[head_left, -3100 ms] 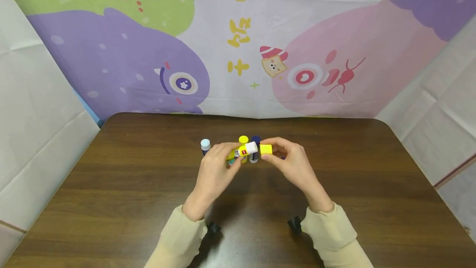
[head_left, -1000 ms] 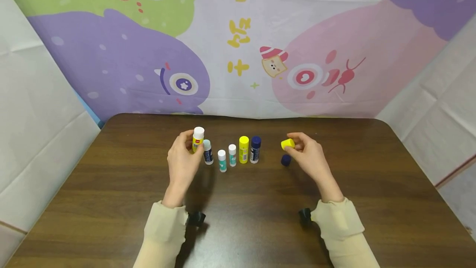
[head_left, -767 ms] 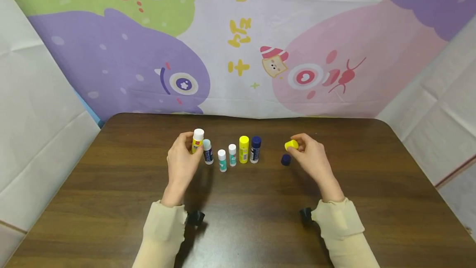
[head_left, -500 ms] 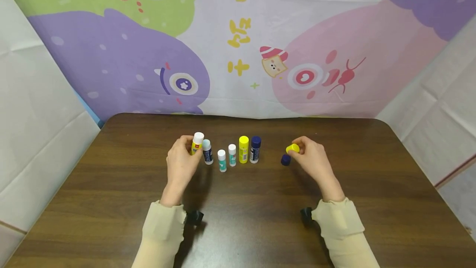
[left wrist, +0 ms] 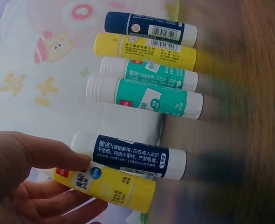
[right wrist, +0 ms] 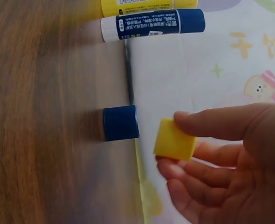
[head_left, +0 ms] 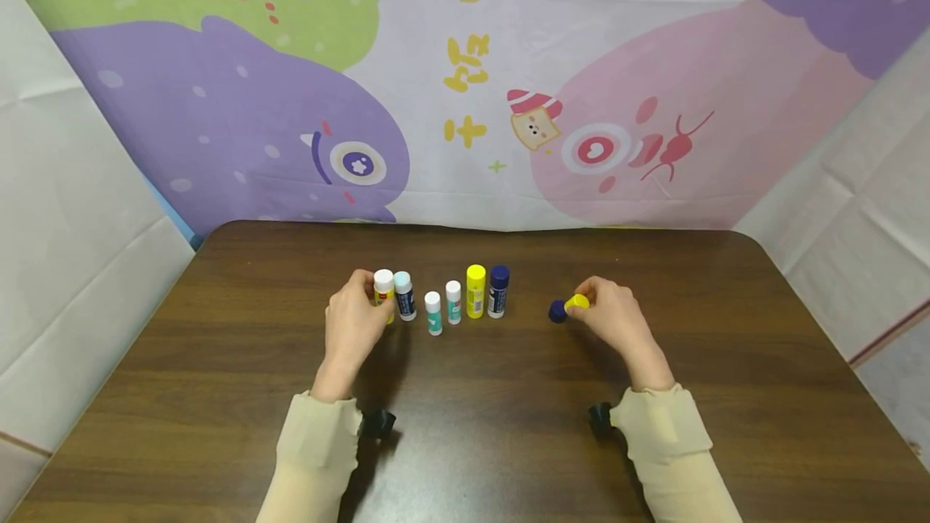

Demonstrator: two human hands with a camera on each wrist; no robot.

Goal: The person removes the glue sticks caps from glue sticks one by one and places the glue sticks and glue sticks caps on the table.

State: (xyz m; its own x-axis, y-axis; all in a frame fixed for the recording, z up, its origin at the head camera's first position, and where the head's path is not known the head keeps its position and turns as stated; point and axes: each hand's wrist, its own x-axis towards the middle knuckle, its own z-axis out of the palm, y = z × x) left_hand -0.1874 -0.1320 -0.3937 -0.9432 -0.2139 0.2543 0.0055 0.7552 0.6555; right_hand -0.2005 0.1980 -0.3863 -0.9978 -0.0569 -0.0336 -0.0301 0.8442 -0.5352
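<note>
My left hand (head_left: 353,320) holds a yellow glue stick (left wrist: 121,189) upright between thumb and fingers, its white top showing in the head view. Right beside it stands a capless navy glue stick (left wrist: 133,156) with a pale top. My right hand (head_left: 613,313) pinches a yellow cap (right wrist: 175,140) between thumb and fingertips, close over the table. Just left of that, a navy cap (right wrist: 121,122) sits on the wood.
Between the hands stand two small teal-and-white glue sticks (head_left: 433,315), a capped yellow glue stick (head_left: 475,292) and a capped navy glue stick (head_left: 498,292). The brown table (head_left: 479,418) ends at a printed cloth (head_left: 465,184) behind.
The hands held the yellow glue stick and its cap together mid-table, then parted. Since then the left hand has lowered the stick beside the navy one, and the right has lowered the cap near the navy cap.
</note>
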